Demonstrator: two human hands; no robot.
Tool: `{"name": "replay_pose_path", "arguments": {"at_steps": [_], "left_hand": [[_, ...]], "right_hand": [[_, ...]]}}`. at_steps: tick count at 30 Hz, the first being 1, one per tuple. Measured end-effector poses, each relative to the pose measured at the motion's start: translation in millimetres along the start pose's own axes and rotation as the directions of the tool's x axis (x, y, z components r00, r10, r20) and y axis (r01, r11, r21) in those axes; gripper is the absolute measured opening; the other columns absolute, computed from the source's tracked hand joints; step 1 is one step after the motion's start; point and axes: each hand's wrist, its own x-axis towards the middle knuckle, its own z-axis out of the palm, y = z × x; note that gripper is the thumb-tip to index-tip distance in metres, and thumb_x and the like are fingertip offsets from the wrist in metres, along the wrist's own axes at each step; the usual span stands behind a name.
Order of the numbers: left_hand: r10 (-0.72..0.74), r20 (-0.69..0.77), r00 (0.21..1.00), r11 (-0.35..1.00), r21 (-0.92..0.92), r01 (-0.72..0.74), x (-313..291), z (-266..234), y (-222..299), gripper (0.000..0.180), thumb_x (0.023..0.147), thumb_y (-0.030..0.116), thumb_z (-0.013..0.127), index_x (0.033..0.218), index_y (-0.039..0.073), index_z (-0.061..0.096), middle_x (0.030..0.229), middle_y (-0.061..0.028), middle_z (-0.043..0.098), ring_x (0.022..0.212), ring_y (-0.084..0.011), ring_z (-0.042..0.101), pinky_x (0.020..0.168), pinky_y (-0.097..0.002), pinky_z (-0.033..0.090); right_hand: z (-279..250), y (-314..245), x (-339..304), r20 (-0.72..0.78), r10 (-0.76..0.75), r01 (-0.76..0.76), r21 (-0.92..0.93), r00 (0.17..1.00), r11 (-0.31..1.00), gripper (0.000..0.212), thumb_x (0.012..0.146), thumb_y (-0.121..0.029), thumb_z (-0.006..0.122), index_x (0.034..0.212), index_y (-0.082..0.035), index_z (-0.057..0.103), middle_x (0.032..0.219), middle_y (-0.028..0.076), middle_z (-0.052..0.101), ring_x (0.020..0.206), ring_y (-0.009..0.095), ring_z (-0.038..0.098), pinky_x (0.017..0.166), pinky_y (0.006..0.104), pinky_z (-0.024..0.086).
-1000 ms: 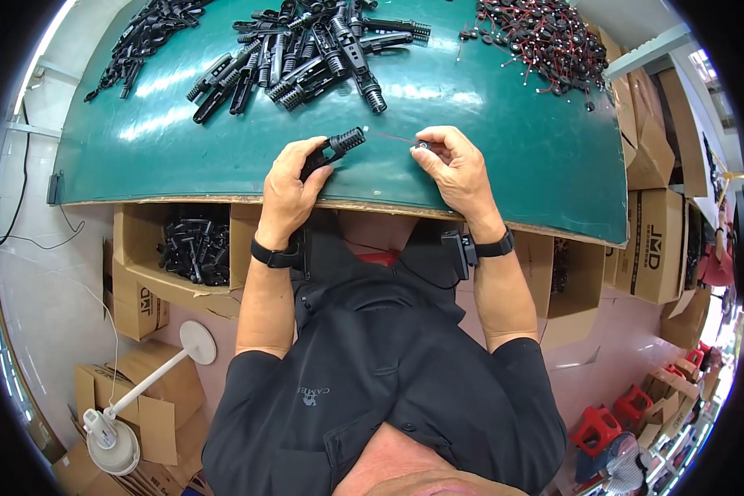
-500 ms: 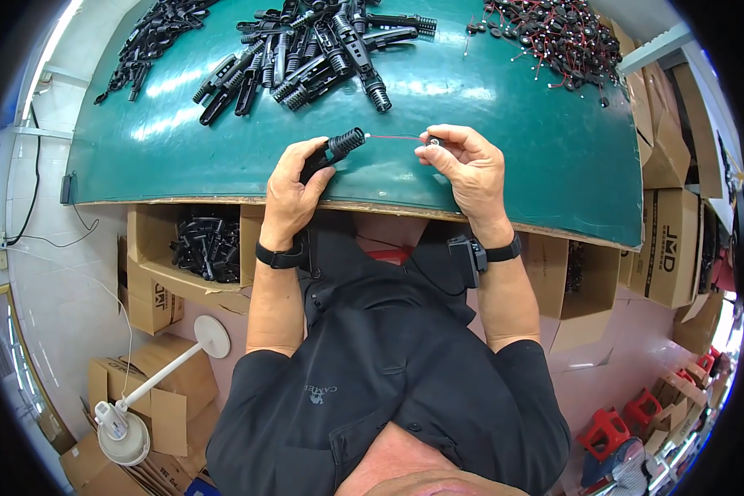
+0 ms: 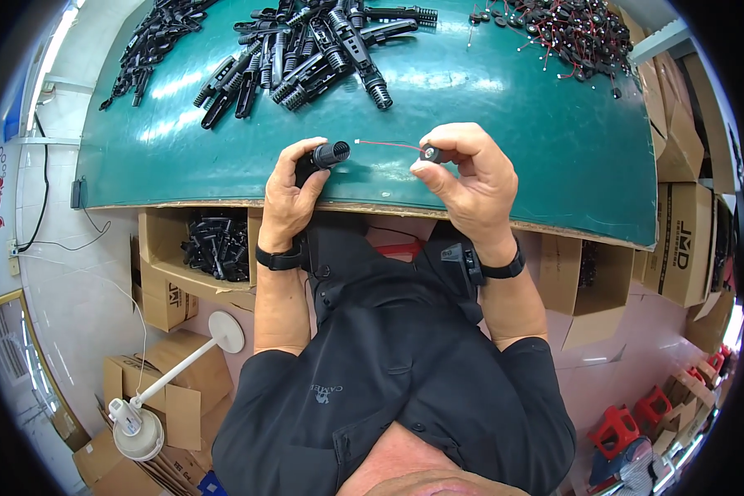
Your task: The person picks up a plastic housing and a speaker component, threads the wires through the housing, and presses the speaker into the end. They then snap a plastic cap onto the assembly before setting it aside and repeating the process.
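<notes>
A black, ribbed plastic casing [image 3: 329, 155] sits clasped in the curled fingers of our left hand [image 3: 289, 193]; our right hand [image 3: 476, 182] pinches a small black disc [image 3: 431, 154]. Its thin red wire [image 3: 397, 145] ends in a white plug [image 3: 357, 141] near the casing's mouth, unjoined. Beyond our fingers, a heap of similar casings [image 3: 355, 56] lies on the glossy green worktop [image 3: 570, 165].

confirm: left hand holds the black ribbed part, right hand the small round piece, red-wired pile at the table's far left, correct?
Wrong side: in the head view, the red-wired pile lies far right. The left hand holds the black ribbed part, the right hand the small round piece.
</notes>
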Motion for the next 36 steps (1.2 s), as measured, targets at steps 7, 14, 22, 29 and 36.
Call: {"name": "replay_pose_path", "arguments": {"at_steps": [7,14,22,29,36], "left_hand": [[0.071,0.058,0.996,0.997,-0.036,-0.069,2,-7,-9,0.050,0.096,-0.008,0.069,0.142,0.002,0.056,0.144,-0.0157,0.063,0.141,-0.0278,0.057,0.121,-0.0400,0.042],[0.067,0.090,0.994,0.994,-0.091,-0.059,2,-8,-10,0.050,0.096,-0.008,0.070,0.143,0.002,0.056,0.147,-0.0170,0.062,0.146,-0.0297,0.053,0.124,-0.0425,0.039],[0.065,0.089,0.994,0.995,-0.083,-0.057,3,-7,-9,0.049,0.094,-0.007,0.073,0.140,0.002,0.060,0.144,-0.0157,0.065,0.145,-0.0313,0.055,0.122,-0.0429,0.041],[0.073,0.094,0.993,0.996,-0.049,-0.068,3,-8,-9,0.048,0.094,-0.007,0.073,0.139,0.003,0.061,0.142,-0.0154,0.066,0.141,-0.0308,0.058,0.120,-0.0423,0.044],[0.017,0.105,0.994,0.999,0.028,-0.020,2,-7,1,0.049,0.089,-0.007,0.078,0.135,0.003,0.066,0.134,-0.0131,0.069,0.123,-0.0259,0.067,0.108,-0.0381,0.052]], "right_hand": [[17,-13,4,0.048,-0.201,0.204,-0.079,0.978,0.976,0.033,0.084,-0.007,0.092,0.109,-0.001,0.072,0.103,0.014,0.074,0.085,0.019,0.071,0.072,0.0314,0.058],[31,-6,2,0.073,-0.269,0.274,-0.069,0.960,0.959,0.035,0.080,-0.007,0.092,0.109,-0.002,0.073,0.102,0.014,0.074,0.082,0.022,0.072,0.069,0.0327,0.059],[38,1,-1,0.099,-0.246,0.255,-0.092,0.964,0.963,0.035,0.079,-0.005,0.092,0.108,-0.003,0.073,0.101,0.012,0.074,0.081,0.025,0.072,0.068,0.0336,0.059],[44,9,-2,0.100,-0.245,0.254,-0.089,0.964,0.963,0.036,0.078,-0.006,0.092,0.108,-0.004,0.073,0.101,0.012,0.073,0.080,0.025,0.072,0.068,0.0334,0.059],[50,18,-7,0.105,-0.104,0.109,-0.044,0.989,0.993,0.033,0.082,-0.005,0.090,0.111,-0.004,0.074,0.102,0.011,0.072,0.080,0.020,0.071,0.068,0.0322,0.059]]}}
